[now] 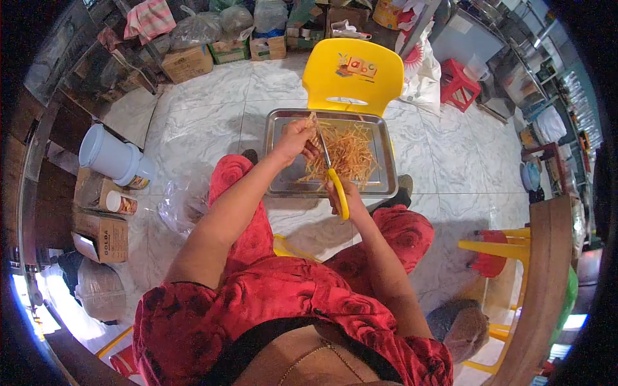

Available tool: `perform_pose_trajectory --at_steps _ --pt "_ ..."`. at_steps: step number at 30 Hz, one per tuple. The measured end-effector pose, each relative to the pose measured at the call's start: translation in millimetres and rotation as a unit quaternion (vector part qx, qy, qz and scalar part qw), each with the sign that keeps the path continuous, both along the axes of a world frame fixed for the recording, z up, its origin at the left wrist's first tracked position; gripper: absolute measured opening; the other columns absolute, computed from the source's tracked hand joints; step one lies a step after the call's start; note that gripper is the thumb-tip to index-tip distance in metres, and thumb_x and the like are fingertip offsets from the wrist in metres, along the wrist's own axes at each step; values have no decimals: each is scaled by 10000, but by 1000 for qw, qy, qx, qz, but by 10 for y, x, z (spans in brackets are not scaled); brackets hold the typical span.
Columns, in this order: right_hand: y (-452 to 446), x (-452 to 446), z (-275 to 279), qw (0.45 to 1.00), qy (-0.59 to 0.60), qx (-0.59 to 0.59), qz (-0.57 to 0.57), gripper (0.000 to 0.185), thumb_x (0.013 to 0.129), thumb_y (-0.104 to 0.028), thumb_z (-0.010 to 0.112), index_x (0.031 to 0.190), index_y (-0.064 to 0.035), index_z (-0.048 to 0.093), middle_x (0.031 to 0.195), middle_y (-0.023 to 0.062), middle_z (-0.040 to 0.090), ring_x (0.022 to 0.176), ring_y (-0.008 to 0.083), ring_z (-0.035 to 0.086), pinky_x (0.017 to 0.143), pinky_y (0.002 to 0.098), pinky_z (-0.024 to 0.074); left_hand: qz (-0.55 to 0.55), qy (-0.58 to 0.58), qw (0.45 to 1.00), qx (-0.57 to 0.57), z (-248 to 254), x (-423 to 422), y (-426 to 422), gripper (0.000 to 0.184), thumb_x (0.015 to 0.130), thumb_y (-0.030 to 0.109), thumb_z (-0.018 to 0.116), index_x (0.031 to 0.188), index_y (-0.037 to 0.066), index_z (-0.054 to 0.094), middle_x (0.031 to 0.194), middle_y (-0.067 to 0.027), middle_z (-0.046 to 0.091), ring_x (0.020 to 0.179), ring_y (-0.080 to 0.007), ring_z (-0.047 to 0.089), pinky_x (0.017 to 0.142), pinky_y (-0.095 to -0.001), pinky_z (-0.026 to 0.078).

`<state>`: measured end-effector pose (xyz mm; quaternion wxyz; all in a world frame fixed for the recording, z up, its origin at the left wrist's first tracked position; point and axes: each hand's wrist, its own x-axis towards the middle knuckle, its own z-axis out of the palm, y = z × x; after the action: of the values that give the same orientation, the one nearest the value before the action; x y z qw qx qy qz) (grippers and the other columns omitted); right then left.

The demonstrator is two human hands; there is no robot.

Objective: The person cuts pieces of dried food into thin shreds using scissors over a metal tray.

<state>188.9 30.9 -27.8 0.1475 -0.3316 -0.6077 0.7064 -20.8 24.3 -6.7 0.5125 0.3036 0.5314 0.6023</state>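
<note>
A metal tray (283,186) lies in front of me on a yellow chair, heaped with thin light-brown strips (351,154). Above the tray's left part, my left hand (297,140) is closed on a small brown piece (313,122). My right hand (344,195) grips the yellow handles of a pair of scissors (337,186) near the tray's front edge. The scissors' metal blades point up and away, their tips beside the piece in my left hand. Whether the blades are parted is hard to tell.
The yellow chair's backrest (353,74) rises behind the tray. On the left stand a white bucket (106,154), a cardboard box (106,238) and a clear plastic bag (182,206). A red stool (458,85) is at back right, a yellow stool (499,248) at right.
</note>
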Motion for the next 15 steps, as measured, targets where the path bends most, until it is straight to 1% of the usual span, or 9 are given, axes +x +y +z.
perform_pose_trajectory --at_steps 7,9,11,13,15 --pt "-34 12 16 1000 -10 18 -12 255 839 -306 564 925 -71 514 528 -32 421 407 68 416 345 222 330 -12 -10 1000 13 20 11 -27 143 889 127 427 960 38 513 726 -89 598 502 -176 605 364 -247 474" --pt "-30 7 -28 1000 14 -10 6 265 849 -313 546 952 -73 503 538 -31 417 404 64 405 348 225 327 -12 -13 1000 17 -5 4 -24 144 890 135 431 958 37 511 724 -90 597 505 -177 607 364 -246 474" --pt "-49 -33 -21 1000 24 7 -2 270 852 -318 539 962 -75 492 548 -32 418 407 65 405 354 224 335 -13 -15 1000 20 -49 15 -28 145 891 143 436 955 37 509 721 -92 596 508 -178 609 364 -246 474" --pt "-39 -55 -15 999 35 23 -11 276 856 -323 533 972 -78 481 557 -33 419 409 66 405 361 222 343 -58 0 998 -30 -75 69 -48 149 893 167 446 937 37 503 708 -93 591 503 -178 609 364 -243 474" --pt "-7 -47 -16 999 37 -29 1 281 861 -330 519 974 -80 460 574 -33 421 422 70 415 379 218 362 -56 -10 998 -26 -77 80 -53 151 890 180 455 922 39 498 698 -90 588 501 -176 607 362 -244 473"
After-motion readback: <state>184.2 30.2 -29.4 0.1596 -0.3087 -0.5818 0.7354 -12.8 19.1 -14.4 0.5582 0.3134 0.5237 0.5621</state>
